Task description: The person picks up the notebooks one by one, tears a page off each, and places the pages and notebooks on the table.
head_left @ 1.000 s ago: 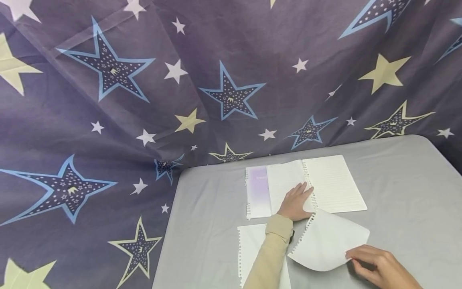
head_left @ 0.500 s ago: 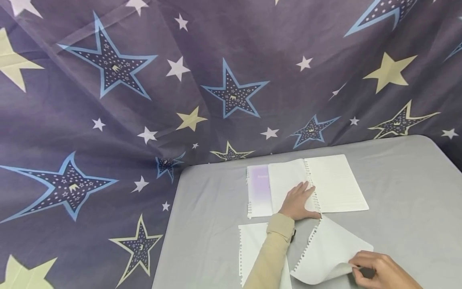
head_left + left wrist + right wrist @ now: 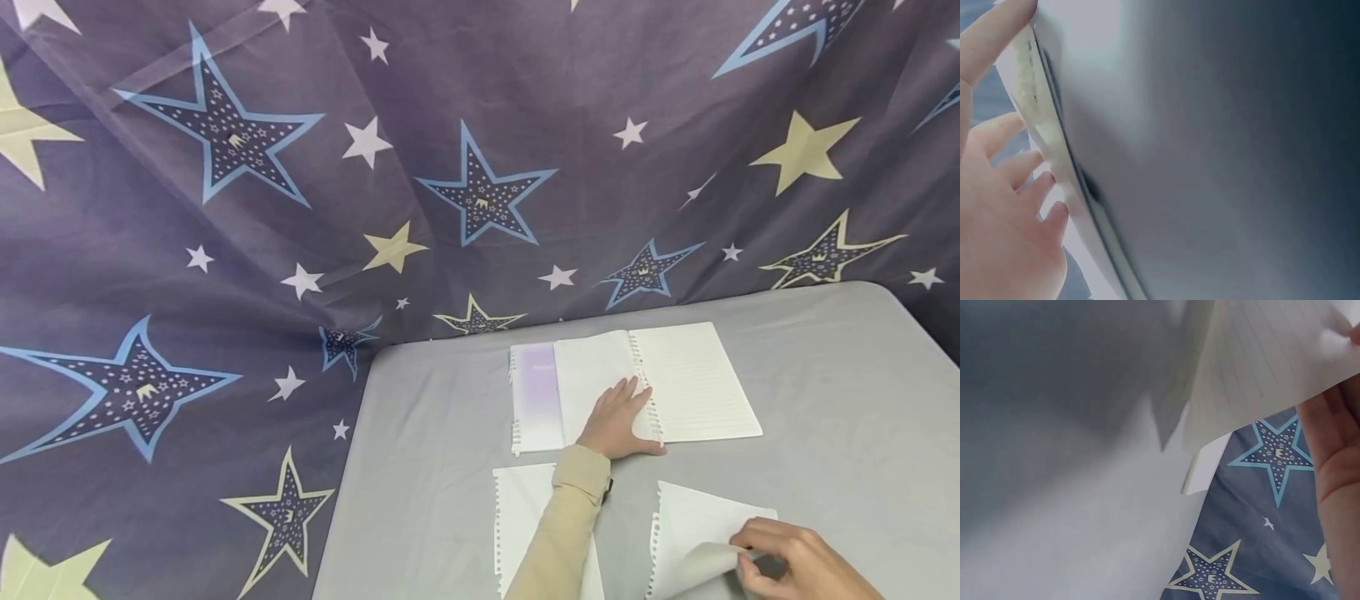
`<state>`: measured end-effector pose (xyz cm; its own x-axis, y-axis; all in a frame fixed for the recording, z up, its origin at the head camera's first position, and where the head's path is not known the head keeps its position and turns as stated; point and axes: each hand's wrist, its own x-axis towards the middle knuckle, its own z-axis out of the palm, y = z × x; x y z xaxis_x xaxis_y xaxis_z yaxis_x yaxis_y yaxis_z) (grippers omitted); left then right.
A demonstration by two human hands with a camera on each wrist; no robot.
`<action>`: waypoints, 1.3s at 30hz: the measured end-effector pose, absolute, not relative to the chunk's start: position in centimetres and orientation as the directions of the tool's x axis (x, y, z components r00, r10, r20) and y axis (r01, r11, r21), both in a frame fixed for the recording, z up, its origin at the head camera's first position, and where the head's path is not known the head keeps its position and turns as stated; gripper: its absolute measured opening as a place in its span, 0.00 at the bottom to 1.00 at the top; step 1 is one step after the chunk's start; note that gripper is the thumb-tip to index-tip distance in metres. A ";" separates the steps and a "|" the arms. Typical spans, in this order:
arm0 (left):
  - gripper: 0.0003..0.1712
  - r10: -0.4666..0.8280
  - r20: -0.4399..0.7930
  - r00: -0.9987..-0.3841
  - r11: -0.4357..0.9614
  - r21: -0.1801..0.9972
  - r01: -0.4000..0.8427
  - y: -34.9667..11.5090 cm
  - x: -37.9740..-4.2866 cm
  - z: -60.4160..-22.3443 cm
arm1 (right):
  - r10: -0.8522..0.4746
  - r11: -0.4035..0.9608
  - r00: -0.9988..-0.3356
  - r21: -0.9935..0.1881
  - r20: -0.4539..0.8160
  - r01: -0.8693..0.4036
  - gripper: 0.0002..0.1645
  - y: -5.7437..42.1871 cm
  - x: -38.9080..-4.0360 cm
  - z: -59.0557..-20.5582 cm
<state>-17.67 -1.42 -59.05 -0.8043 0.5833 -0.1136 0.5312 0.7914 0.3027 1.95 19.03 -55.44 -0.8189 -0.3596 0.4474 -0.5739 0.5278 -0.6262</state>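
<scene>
An open spiral notebook [image 3: 690, 383] with lined pages and a purple cover flap lies on the grey table [image 3: 435, 433]. My left hand [image 3: 617, 419] rests flat on its left page near the spine, fingers straight. In the left wrist view the fingers [image 3: 1016, 175] lie beside the page edge [image 3: 1054, 144]. A torn-out lined sheet [image 3: 693, 525] lies near the front edge, its corner curled up. My right hand [image 3: 795, 562] pinches that corner. The right wrist view shows the lined sheet [image 3: 1266, 362] lifted close to the lens.
Another loose sheet [image 3: 517, 521] with a torn perforated edge lies at the front, partly under my left sleeve [image 3: 566, 533]. A dark star-patterned cloth [image 3: 300, 208] hangs behind and to the left of the table. Bare grey table surface extends to the right.
My right hand has lowered the torn sheet from a raised curl toward the table and drawn it slightly nearer. The left hand stays on the notebook.
</scene>
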 end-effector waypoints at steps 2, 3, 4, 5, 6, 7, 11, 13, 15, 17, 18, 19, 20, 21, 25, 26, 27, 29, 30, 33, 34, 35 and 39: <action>0.60 0.590 -0.095 -0.802 0.779 0.330 0.533 -1.6 -17.5 -59.0 | -0.358 0.531 -0.808 -0.610 0.469 -0.589 0.25 19.1 1.7 -55.3; 0.60 0.593 -0.083 -0.801 0.771 0.346 0.535 -1.7 -17.4 -58.9 | -0.353 0.521 -0.797 -0.604 0.490 -0.602 0.26 19.2 1.6 -55.2; 0.59 0.596 -0.068 -0.800 0.761 0.365 0.536 -1.8 -17.3 -58.8 | -0.347 0.517 -0.792 -0.602 0.501 -0.608 0.26 19.3 1.4 -55.1; 0.59 0.598 -0.048 -0.800 0.751 0.383 0.538 -1.9 -17.2 -58.7 | -0.341 0.517 -0.789 -0.598 0.512 -0.612 0.26 19.4 1.3 -55.0; 0.58 0.600 -0.033 -0.799 0.740 0.402 0.539 -2.1 -17.0 -58.3 | -0.332 0.521 -0.786 -0.594 0.521 -0.613 0.27 19.4 1.2 -54.8; 0.57 0.602 -0.011 -0.798 0.729 0.416 0.544 -2.2 -16.7 -58.0 | -0.324 0.524 -0.785 -0.590 0.529 -0.614 0.28 19.5 1.1 -54.6; 0.45 0.593 0.064 -0.802 0.687 0.480 0.546 -3.1 -15.6 -57.0 | -0.325 0.488 -0.726 -0.550 0.606 -0.678 0.23 19.8 0.3 -53.8; 0.35 0.576 0.081 -0.813 0.673 0.517 0.529 -3.6 -15.0 -56.5 | -0.329 0.452 -0.683 -0.526 0.652 -0.720 0.15 19.8 -0.2 -53.4; 0.26 0.556 0.092 -0.826 0.662 0.552 0.507 -4.0 -14.3 -56.2 | -0.320 0.412 -0.643 -0.509 0.696 -0.756 0.08 19.7 -0.7 -52.9; 0.23 0.536 0.089 -0.840 0.652 0.589 0.478 -4.4 -13.7 -55.8 | -0.301 0.388 -0.627 -0.509 0.718 -0.769 0.05 19.6 -1.0 -52.5; 0.22 0.526 0.086 -0.846 0.644 0.609 0.463 -4.5 -13.3 -55.7 | -0.289 0.387 -0.625 -0.508 0.725 -0.769 0.05 19.6 -1.2 -52.3; 0.21 0.522 0.081 -0.849 0.634 0.629 0.450 -4.7 -13.0 -55.6 | -0.278 0.394 -0.629 -0.511 0.726 -0.764 0.05 19.6 -1.3 -52.0; 0.21 0.524 0.074 -0.849 0.617 0.654 0.438 -4.8 -12.6 -55.4 | -0.264 0.402 -0.634 -0.514 0.727 -0.757 0.04 19.7 -1.4 -51.8; 0.21 0.528 0.060 -0.847 0.593 0.688 0.418 -4.9 -12.1 -55.1 | -0.251 0.419 -0.644 -0.519 0.722 -0.745 0.04 19.7 -1.5 -51.7; 0.32 0.573 0.025 -0.819 0.478 0.801 0.360 -5.4 -10.4 -54.3 | -0.182 0.488 -0.676 -0.531 0.714 -0.693 0.05 20.0 -1.8 -51.0; 0.34 0.587 0.021 -0.810 0.455 0.818 0.351 -5.4 -10.0 -54.1 | -0.165 0.497 -0.680 -0.535 0.714 -0.683 0.05 20.0 -1.8 -50.9; 0.35 0.589 0.018 -0.808 0.455 0.819 0.350 -5.5 -9.7 -53.9 | -0.150 0.514 -0.686 -0.537 0.712 -0.669 0.05 20.1 -1.9 -50.7; 0.33 0.580 0.011 -0.814 0.476 0.807 0.350 -5.7 -9.0 -53.6 | -0.122 0.523 -0.681 -0.536 0.722 -0.663 0.05 20.2 -2.1 -50.4; 0.30 0.570 0.003 -0.821 0.496 0.796 0.347 -5.8 -8.7 -53.5 | -0.112 0.527 -0.682 -0.538 0.723 -0.657 0.05 20.3 -2.2 -50.2; 0.24 0.550 -0.017 -0.835 0.518 0.792 0.324 -6.1 -8.0 -53.1 | -0.094 0.552 -0.695 -0.544 0.713 -0.632 0.06 20.5 -2.5 -49.7; 0.22 0.549 -0.018 -0.836 0.500 0.808 0.311 -6.2 -7.8 -52.9 | -0.088 0.558 -0.699 -0.546 0.710 -0.625 0.06 20.5 -2.5 -49.6; 0.21 0.550 -0.015 -0.835 0.476 0.827 0.298 -6.2 -7.6 -52.9 | -0.084 0.563 -0.706 -0.551 0.703 -0.616 0.06 20.5 -2.6 -49.5; 0.19 0.547 0.035 -0.836 0.310 0.920 0.241 -6.2 -7.0 -52.7 | -0.065 0.608 -0.743 -0.564 0.666 -0.559 0.07 20.6 -2.7 -49.0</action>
<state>-6.99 -6.18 -52.66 -0.8362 0.5474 0.0347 0.2408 0.3097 0.9198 -2.72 20.63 -48.97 -0.7430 -0.0651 0.6661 -0.5588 0.6082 -0.5638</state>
